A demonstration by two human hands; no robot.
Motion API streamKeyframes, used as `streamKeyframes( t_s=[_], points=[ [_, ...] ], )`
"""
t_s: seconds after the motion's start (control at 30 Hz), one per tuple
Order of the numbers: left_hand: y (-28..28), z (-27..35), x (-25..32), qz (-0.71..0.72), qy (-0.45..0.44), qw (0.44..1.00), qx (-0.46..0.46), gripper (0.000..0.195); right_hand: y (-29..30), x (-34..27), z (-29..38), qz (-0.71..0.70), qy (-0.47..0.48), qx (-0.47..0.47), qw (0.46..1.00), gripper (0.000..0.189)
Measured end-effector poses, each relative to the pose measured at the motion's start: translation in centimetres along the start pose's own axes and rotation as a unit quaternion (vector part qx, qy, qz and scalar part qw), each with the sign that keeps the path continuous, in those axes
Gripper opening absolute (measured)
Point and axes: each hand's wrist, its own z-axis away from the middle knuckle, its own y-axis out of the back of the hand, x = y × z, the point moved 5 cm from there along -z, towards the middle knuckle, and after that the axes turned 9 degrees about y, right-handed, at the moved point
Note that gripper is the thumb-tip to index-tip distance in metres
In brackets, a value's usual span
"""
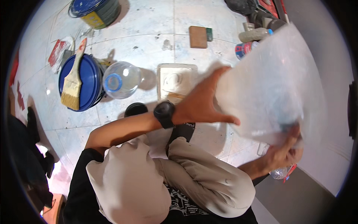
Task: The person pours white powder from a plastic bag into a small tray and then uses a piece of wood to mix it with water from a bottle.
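Observation:
A large, translucent whitish plastic piece (265, 86) is raised in front of me on the right; blur leaves unclear whether it is a bag, a sheet or a container. My left hand (205, 98), with a black watch on its wrist, spans its left edge, thumb and fingers spread and the fingertips partly behind it. At its lower right corner, my right hand (285, 154) pinches the plastic with bent fingers. A dark bluish patch shows through near that hand. Below my left forearm and the plastic, a clear plastic tray (177, 68) with whitish contents and a wooden stick lies on the floor.
A paintbrush (73, 81) rests on a blue-lidded bucket (91, 75), beside a clear round bottle (123, 79). Another bucket (95, 12) stands farther off. A brown block (198, 37), a can (243, 50) and a filled bottle (254, 35) sit near the wall (324, 106) on the right.

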Motion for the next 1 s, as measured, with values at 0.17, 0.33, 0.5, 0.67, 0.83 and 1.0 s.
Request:
streamKeyframes(
  t_s=[0.17,0.33,0.5,0.67,0.83,1.0],
  points=[
    [-2.9,5.6,-4.6,0.144,0.158,0.971,-0.104,0.127,0.3,-1.9,2.1,0.083,0.010,-0.165,0.983,0.019],
    [-5.0,10.3,-9.7,0.224,0.224,0.928,-0.195,0.107,-4.8,-3.0,3.9,0.046,-0.061,-0.376,0.923,0.019],
    [-6.6,12.6,-12.4,0.206,0.246,0.917,-0.235,0.104,-8.5,-1.7,5.5,0.050,-0.124,-0.469,0.873,0.018],
    [-7.4,14.3,-12.7,0.284,0.316,0.878,-0.219,0.104,-11.8,-1.0,5.9,0.050,-0.149,-0.525,0.836,0.014],
    [-7.6,15.2,-12.7,0.350,0.367,0.837,-0.204,0.102,-13.3,0.3,7.3,0.020,-0.168,-0.518,0.839,0.014],
    [-7.6,16.1,-13.4,0.337,0.380,0.830,-0.232,0.102,-14.9,1.1,7.8,0.013,-0.172,-0.539,0.825,0.015]
  ],
)
